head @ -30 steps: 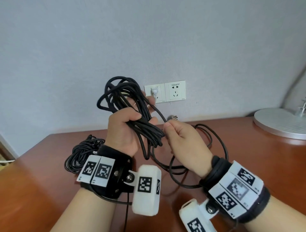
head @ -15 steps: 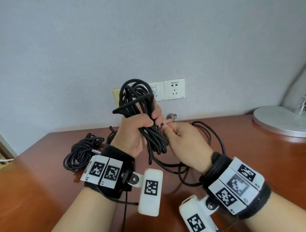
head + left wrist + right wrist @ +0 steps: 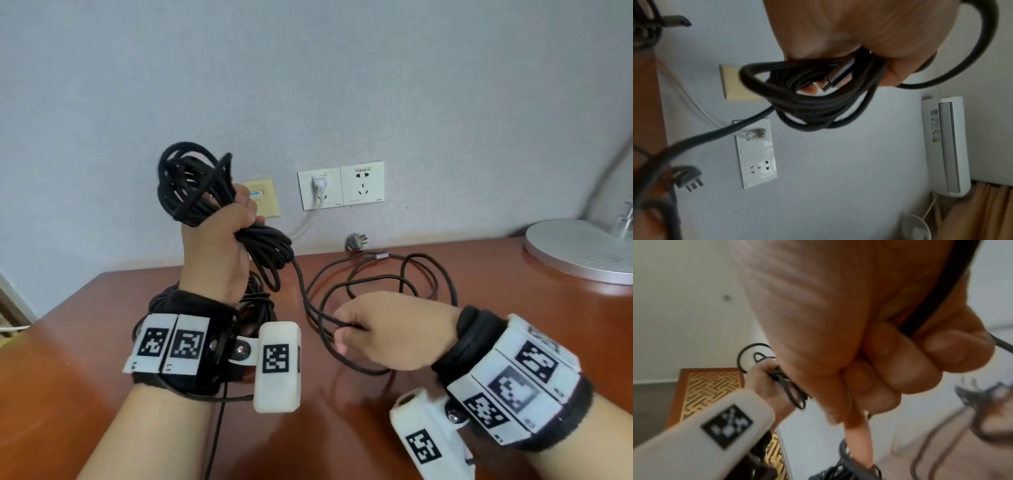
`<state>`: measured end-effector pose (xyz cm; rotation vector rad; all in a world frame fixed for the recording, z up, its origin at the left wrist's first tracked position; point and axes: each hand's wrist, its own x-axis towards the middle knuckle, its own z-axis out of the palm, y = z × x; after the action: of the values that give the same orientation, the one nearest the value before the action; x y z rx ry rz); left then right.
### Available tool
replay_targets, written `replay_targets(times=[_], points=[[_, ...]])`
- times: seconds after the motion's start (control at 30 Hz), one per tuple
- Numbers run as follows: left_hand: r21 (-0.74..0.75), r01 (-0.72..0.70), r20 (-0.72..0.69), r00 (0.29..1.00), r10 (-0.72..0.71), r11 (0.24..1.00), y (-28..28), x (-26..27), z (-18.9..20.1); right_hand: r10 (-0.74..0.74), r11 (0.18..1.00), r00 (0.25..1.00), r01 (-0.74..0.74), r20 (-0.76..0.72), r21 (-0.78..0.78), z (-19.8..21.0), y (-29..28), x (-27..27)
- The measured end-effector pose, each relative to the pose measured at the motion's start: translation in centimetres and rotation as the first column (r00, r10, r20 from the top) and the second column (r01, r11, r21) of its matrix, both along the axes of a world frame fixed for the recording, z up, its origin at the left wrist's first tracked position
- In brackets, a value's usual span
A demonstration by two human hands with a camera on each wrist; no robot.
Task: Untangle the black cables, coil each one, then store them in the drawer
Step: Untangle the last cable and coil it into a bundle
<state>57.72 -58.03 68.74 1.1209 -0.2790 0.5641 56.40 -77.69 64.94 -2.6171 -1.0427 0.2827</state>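
Note:
My left hand (image 3: 219,240) is raised above the brown table (image 3: 68,359) and grips a bundle of black cable loops (image 3: 191,181); the left wrist view shows the same black cable loops (image 3: 812,105) with a metal connector among them. One strand runs down from the bundle to loose black cable (image 3: 421,274) spread on the table. My right hand (image 3: 387,332) is low over the table with its fingers curled round that strand (image 3: 925,313). A second coiled black cable (image 3: 161,298) lies behind my left wrist, mostly hidden.
A grey plug (image 3: 356,241) lies at the table's back edge under the white wall sockets (image 3: 340,183). A round silver lamp base (image 3: 582,250) stands at the back right. The table's left edge is near my left arm.
My right hand has dropped from beside the bundle down to the table and now grips the trailing strand there. My left hand has moved left and lifted the bundle.

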Motion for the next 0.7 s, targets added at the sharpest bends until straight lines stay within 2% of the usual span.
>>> replay_targets(times=[0.1,0.17,0.23,0.33,0.43,0.57,0.7], points=[[0.146,-0.065,-0.083,0.994,0.078,0.987,-0.1,0.1,-0.4,0.056,0.998,0.981,-0.062,0.188,0.029,1.6,-1.0,-0.3],[0.293,-0.053,-0.121,0.988,0.092,0.955,-0.4,0.2,-0.8,0.077,0.989,0.952,-0.111,0.298,0.100,2.5,-1.3,-0.6],[0.414,0.035,-0.143,0.989,0.027,0.910,-1.2,0.1,-1.1,0.074,0.972,0.930,-0.148,0.359,0.183,3.0,-1.4,-0.6],[0.503,0.227,-0.210,0.968,-0.137,0.834,-2.6,-0.4,-1.5,-0.002,0.938,0.915,-0.138,0.403,0.318,3.2,-1.6,-0.4],[0.526,0.303,-0.245,0.949,-0.199,0.795,-3.3,-0.5,-2.3,-0.095,0.911,0.913,-0.082,0.398,0.405,3.3,-1.7,-0.1],[0.449,0.471,-0.243,0.882,-0.403,0.759,-3.3,-0.2,-3.2,-0.234,0.872,0.894,0.019,0.382,0.490,3.7,-1.8,0.0],[0.512,0.520,-0.238,0.851,-0.469,0.684,-3.5,0.0,-3.1,-0.336,0.843,0.864,0.098,0.375,0.529,3.4,-1.8,0.2]])
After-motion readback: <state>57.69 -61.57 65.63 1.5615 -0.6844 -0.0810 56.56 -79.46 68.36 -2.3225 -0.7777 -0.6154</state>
